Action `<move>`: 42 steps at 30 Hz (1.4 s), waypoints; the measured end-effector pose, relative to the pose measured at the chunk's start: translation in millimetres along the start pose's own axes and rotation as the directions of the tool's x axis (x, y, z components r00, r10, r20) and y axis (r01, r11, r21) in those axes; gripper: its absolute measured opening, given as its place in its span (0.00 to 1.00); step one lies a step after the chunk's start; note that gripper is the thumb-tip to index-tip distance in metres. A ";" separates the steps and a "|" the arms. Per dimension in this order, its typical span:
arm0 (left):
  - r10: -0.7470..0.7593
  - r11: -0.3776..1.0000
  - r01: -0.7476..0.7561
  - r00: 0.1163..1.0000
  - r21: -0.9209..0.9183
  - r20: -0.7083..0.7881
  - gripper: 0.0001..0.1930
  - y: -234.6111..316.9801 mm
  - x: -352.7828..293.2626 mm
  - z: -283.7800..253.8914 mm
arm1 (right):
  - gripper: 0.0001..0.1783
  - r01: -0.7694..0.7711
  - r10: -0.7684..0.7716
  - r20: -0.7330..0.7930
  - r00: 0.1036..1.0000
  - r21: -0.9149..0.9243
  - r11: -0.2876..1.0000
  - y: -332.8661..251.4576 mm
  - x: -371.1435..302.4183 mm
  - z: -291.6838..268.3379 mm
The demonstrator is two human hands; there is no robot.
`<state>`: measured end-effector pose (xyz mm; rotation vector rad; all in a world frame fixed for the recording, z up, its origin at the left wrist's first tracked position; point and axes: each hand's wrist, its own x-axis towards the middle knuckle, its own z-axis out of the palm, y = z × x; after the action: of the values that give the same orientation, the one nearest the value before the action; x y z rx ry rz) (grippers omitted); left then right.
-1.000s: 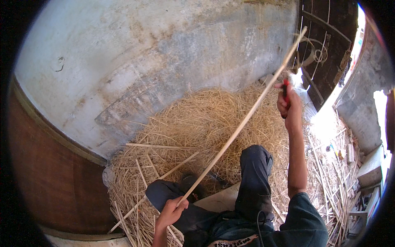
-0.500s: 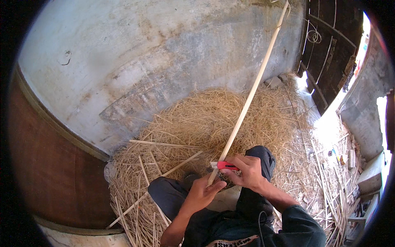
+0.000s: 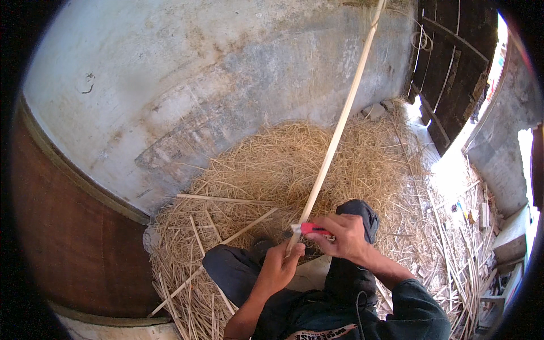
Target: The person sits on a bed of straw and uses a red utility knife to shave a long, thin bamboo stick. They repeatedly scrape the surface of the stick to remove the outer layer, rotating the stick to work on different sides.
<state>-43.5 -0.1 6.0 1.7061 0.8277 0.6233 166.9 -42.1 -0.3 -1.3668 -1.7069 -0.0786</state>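
A long pale strip of split bamboo or wood [image 3: 340, 122] slants from my lap up toward the wall at the upper right. Around its lower end my left hand [image 3: 276, 265] is closed, thumb along the strip. My right hand [image 3: 344, 237] grips a red utility knife [image 3: 315, 228], its blade end lying against the strip just above my left hand. Both hands are between my bent knees, over dark trousers [image 3: 231, 271]. How far the blade sticks out is too blurred to tell.
Thin shavings [image 3: 283, 153] are heaped before me against the stained wall [image 3: 226, 85]. More loose strips [image 3: 238, 229] lie at my left, and several others are strewn at my right. A brown panel [image 3: 79, 226] stands at the left, a dark wooden door [image 3: 450, 68] at the far right.
The strip's upper end has shifted slightly left. My left hand has turned a little, its thumb drawing in closer to the strip. The knife stays at nearly the same spot.
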 end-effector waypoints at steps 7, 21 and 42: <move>-0.030 0.994 0.034 0.999 0.099 -0.037 0.22 8.0 -5.2 -1.1 | 0.12 0.008 -0.012 -0.065 0.998 -0.051 0.999 5.2 7.8 -2.7; -0.195 0.956 0.197 0.980 0.218 -0.032 0.19 -0.5 -42.4 -16.8 | 0.15 -0.303 0.276 -0.300 0.913 -0.045 0.952 74.3 54.9 -27.8; -0.140 0.742 0.288 0.950 0.605 -0.280 0.17 -17.9 -97.2 -107.8 | 0.31 -0.472 0.749 -0.128 0.651 0.704 0.531 134.5 53.2 -61.0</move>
<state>-189.0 -9.2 18.4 2.1270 1.5081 0.3820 313.0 14.8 8.1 -1.2432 -0.6632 0.5388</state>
